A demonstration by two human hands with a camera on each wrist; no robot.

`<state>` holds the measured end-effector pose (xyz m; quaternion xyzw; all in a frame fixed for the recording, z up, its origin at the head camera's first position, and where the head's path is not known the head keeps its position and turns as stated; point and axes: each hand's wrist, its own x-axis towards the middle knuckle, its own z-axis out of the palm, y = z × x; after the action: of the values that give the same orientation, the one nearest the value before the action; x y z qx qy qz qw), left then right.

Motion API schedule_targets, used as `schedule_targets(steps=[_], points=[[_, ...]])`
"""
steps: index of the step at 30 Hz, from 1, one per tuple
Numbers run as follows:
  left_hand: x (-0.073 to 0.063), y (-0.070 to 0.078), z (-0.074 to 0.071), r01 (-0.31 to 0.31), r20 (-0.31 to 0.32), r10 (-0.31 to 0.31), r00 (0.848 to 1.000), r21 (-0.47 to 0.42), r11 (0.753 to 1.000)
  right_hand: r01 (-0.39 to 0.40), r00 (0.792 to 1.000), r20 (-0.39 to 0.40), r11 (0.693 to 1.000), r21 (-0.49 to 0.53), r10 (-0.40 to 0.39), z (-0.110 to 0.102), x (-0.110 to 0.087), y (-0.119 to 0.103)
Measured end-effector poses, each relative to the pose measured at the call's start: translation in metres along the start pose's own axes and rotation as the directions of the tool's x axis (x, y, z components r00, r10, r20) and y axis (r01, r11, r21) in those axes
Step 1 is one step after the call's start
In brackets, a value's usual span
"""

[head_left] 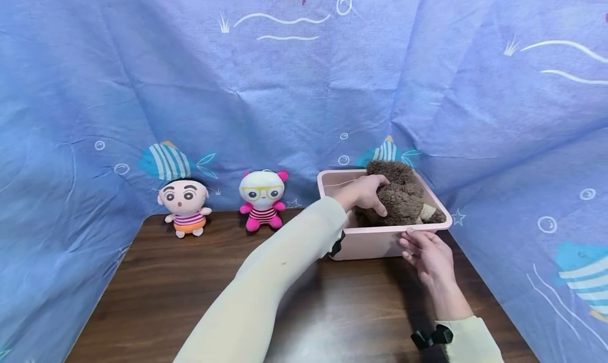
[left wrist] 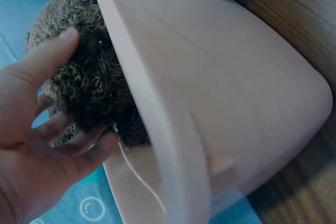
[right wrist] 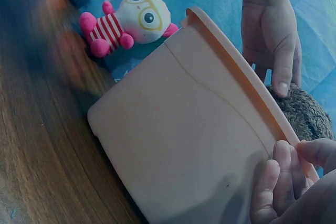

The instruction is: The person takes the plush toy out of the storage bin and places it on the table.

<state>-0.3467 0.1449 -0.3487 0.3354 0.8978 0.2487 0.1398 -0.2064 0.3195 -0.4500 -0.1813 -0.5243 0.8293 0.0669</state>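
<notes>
A brown, curly-furred plush toy (head_left: 399, 194) sits in the pink plastic bin (head_left: 370, 244), its upper part rising above the rim. My left hand (head_left: 366, 192) reaches over the bin to the toy's left side. In the left wrist view this hand (left wrist: 37, 124) has its thumb against the fur, with loosely bent fingers spread apart below. My right hand (head_left: 429, 255) pinches the bin's front rim near its right corner. Seen from the right wrist, the thumb of the right hand (right wrist: 294, 187) lies over the rim and its fingers lie along the outer wall.
Left of the bin, a pink-and-white plush (head_left: 263, 200) with yellow glasses sits at the table's back edge. Farther left is a boy doll (head_left: 185, 207) in a striped shirt and orange shorts. A blue fish-print cloth (head_left: 304, 99) hangs behind the dark wooden table (head_left: 190, 294).
</notes>
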Motion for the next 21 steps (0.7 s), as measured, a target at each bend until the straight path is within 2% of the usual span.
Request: schedule_targets(steps=[7, 12, 16, 21], points=[[0.001, 0.000, 0.008, 0.028, -0.124, -0.024, 0.992, 0.035, 0.999, -0.013, 0.999, -0.033, 1.000, 0.005, 0.013, 0.002, 0.000, 0.002], [0.002, 0.002, 0.015, 0.016, -0.180, -0.010, 0.984, 0.030, 0.999, -0.020, 0.999, -0.033, 1.000, 0.002, 0.020, 0.002, 0.000, 0.002], [0.000, 0.000, 0.018, -0.002, -0.176, -0.002, 0.984, -0.022, 1.000, -0.019, 1.000, -0.022, 1.000, 0.000, 0.019, 0.002, -0.001, 0.002], [-0.003, -0.002, 0.017, -0.041, -0.134, 0.028, 0.991, -0.094, 0.995, -0.012, 1.000, -0.013, 1.000, 0.012, 0.012, 0.002, 0.001, 0.002]])
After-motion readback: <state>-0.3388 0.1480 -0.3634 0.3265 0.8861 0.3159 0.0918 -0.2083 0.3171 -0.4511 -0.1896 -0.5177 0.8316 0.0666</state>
